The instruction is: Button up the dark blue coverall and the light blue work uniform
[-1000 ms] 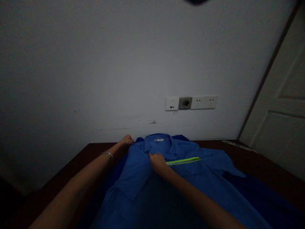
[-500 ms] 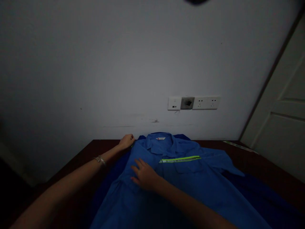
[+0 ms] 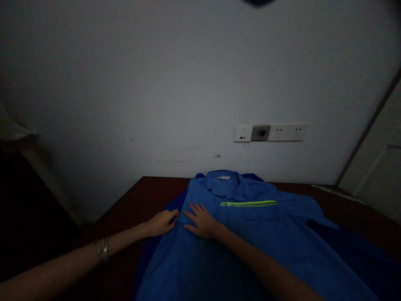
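Standing behind everything, a pale wall [image 3: 175,83] is filling most of the view; a panelled door [image 3: 380,167] is showing at the far right edge; a dark red-brown table [image 3: 156,192] is reaching up to the wall's foot; on it, a light-blue short-sleeved work shirt [image 3: 266,238] is lying spread out, front up, its collar pointing towards the wall; a dark-blue garment [image 3: 354,246] is lying underneath, peeping out behind the collar and along both sides; the left hand [image 3: 163,222] is pinching the shirt's edge at the sleeve on the left, its fingers curling closed on the cloth; the right hand [image 3: 202,221] is resting palm down on the shirt just beside it, its fingers spreading wide and gripping nothing; above the table, a white double socket [image 3: 287,132], a grey wall plate [image 3: 260,133] and a white switch plate [image 3: 242,133] are sitting in a row; a yellow-green and grey reflective stripe [image 3: 249,203] is crossing the chest above a flap pocket [image 3: 261,213]; a narrow strip [image 3: 338,194] is lying along the table's back edge near the door; slim bracelets [image 3: 105,250] are circling the left wrist; a small white label [image 3: 223,177] is showing inside the collar.
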`<state>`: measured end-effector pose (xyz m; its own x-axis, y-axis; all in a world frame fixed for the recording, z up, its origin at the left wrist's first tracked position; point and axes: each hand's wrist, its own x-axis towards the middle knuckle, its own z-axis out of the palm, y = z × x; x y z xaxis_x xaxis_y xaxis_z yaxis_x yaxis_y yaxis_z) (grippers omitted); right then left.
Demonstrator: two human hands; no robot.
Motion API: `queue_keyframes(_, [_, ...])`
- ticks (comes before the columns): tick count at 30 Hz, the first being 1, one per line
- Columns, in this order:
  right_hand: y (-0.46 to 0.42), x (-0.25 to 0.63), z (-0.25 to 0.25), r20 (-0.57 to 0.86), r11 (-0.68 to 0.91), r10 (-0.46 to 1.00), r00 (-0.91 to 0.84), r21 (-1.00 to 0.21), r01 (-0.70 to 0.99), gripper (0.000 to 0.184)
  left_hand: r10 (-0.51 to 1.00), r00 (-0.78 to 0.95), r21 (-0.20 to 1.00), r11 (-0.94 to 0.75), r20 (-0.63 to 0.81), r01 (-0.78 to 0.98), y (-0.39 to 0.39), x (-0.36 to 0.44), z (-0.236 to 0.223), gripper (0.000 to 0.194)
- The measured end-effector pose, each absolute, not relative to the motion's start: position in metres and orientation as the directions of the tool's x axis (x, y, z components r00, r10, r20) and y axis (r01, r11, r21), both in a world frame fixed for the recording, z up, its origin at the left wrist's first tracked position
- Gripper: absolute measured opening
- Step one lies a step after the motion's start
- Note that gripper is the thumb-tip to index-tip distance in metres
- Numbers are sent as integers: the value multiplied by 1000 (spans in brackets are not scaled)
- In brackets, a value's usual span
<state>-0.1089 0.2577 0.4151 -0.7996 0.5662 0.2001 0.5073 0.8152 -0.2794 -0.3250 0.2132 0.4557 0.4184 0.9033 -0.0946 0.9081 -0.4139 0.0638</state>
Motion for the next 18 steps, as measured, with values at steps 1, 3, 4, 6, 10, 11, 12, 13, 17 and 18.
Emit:
queue_keyframes(1, [258,-108,415,198,818,564,-802,-271,508,60,900,425,28,-425,-97,905,212,-325,453,19])
queue_keyframes(3, [257,-107,414,192,822,559,-806,-256,509,59,873,469,-68,-480,-135,874,210,-323,451,22])
queue_keyframes(4, [257,-105,413,188,823,557,-809,-250,509,58,853,496,-118,-515,-162,849,209,-322,452,24])
queue_keyframes(6, [255,-103,413,185,825,556,-811,-245,509,57,818,538,-198,-573,-205,795,206,-320,455,29])
queue_keyframes(10, [250,-92,418,197,818,568,-799,-241,522,60,806,549,-287,-592,-222,753,203,-315,465,38])
queue_keyframes(11, [248,-86,421,204,816,572,-795,-240,526,61,816,537,-304,-577,-213,758,203,-312,469,37])
queue_keyframes(12, [247,-79,424,213,815,575,-790,-237,529,61,831,522,-318,-557,-195,768,204,-309,472,35])
queue_keyframes(13, [246,-69,428,226,813,579,-783,-235,533,61,845,506,-326,-533,-171,781,206,-306,476,33])
queue_keyframes(17, [248,-9,442,313,781,624,-716,-216,586,58,882,465,-324,-462,-73,826,220,-286,491,44])
queue_keyframes(18, [250,11,444,344,759,648,-680,-216,614,56,883,465,-320,-457,-58,829,225,-279,494,46])
